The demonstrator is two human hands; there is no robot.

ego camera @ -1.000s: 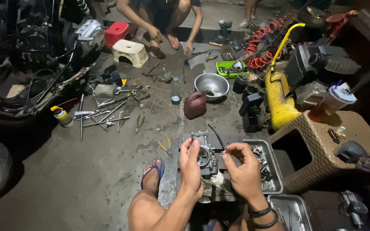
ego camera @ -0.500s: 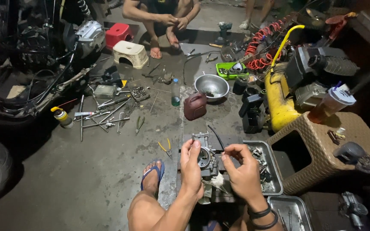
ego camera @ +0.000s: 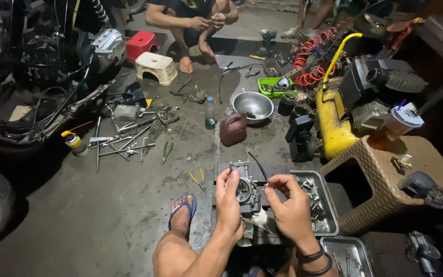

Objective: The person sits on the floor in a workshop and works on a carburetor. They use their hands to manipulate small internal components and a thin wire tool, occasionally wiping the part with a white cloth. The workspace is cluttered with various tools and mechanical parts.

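Holding a small metal engine part point(ego camera: 246, 191) between both hands, you have it raised just above a dark board point(ego camera: 278, 172) on the floor. Your left hand point(ego camera: 228, 197) is closed around the part's left side, thumb up along its face. Your right hand point(ego camera: 289, 205) is closed too, fingers pinched at the part's right edge; whether it grips a small tool there cannot be told. A black hose point(ego camera: 259, 165) rises from the part.

Just beside your right hand sits a metal tray point(ego camera: 328, 221) of loose small parts, with a second tray point(ego camera: 352, 256) nearer you. A woven brown stool point(ego camera: 385, 192) stands close on the right, carrying a lidded drink cup point(ego camera: 397, 125). Your sandalled foot point(ego camera: 183, 213) rests left of the board, and yellow-handled pliers point(ego camera: 198, 179) lie near it.

Further out: a dark red jug point(ego camera: 233, 129), a steel bowl point(ego camera: 253, 106), a small bottle point(ego camera: 210, 114), a yellow air tank point(ego camera: 333, 123), and scattered wrenches point(ego camera: 124, 143) beside a spray can point(ego camera: 75, 142). A stripped motorbike point(ego camera: 37, 72) fills the left side. Another person point(ego camera: 193, 23) squats across the floor, hands together, behind a cream footstool point(ego camera: 156, 66).
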